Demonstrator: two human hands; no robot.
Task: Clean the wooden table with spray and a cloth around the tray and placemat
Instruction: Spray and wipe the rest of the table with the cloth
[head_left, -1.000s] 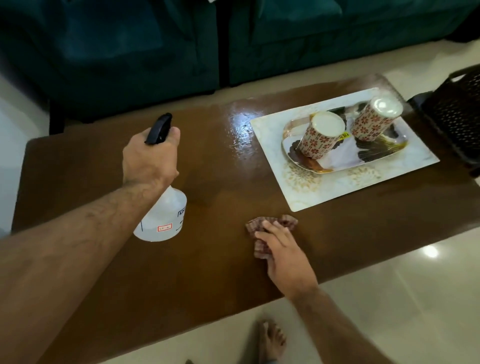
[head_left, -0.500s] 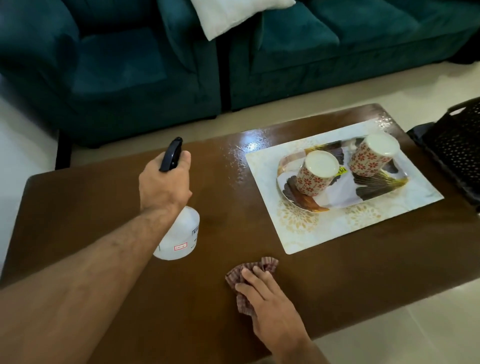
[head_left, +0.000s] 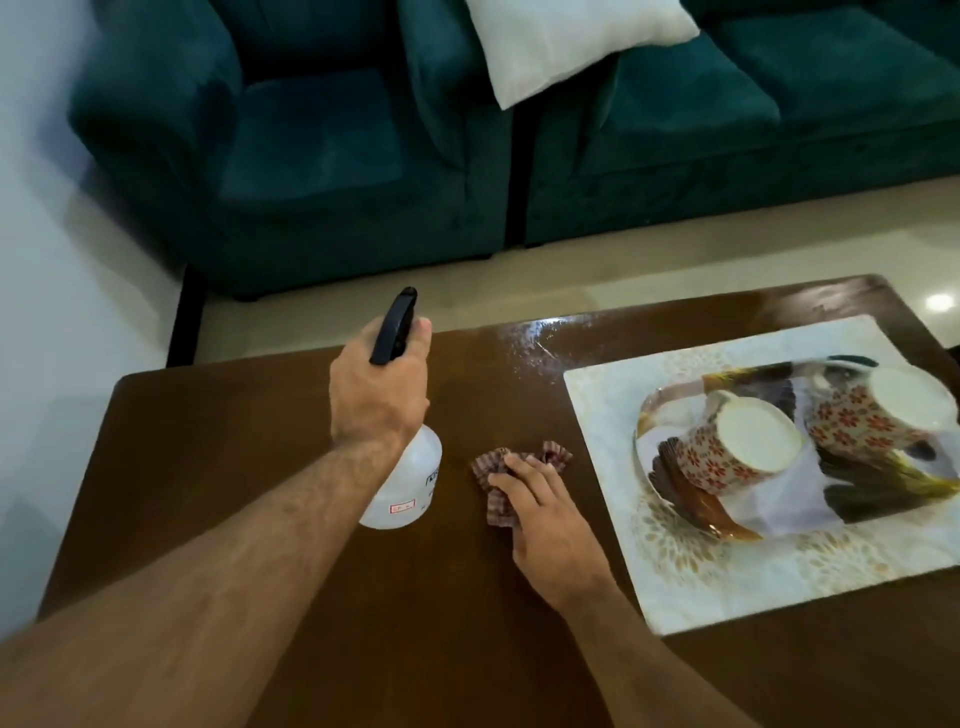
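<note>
Here, counted by kind:
Table: one dark wooden table (head_left: 260, 597), its far edge wet and glossy near the placemat's far-left corner.
Spray bottle: one spray bottle (head_left: 410, 483), translucent white with a black trigger head, held upright over the middle of the table, toward its left half; whether its base touches the wood cannot be told.
Left hand: the left hand (head_left: 376, 387) has its grip wrapped round the bottle's neck, thumb up beside the trigger head.
Cloth: one small checked cloth (head_left: 493, 465), crumpled, lying on the table between the bottle and the placemat's left edge.
Right hand: the right hand (head_left: 545, 514) lies on the cloth, fingers straight and flat, its grip wide, pressing the cloth to the wood.
Placemat: one pale patterned placemat (head_left: 691, 577) on the right half of the table.
Tray: one oval tray (head_left: 727, 519) with a dark feather print, resting on the placemat.
Mugs: two floral mugs, one (head_left: 727, 457) at the tray's left, one (head_left: 872, 421) at its right, both standing upside down.
Beyond the far edge: two teal sofa pieces (head_left: 322, 156) on the floor, with one white cushion (head_left: 561, 41).
</note>
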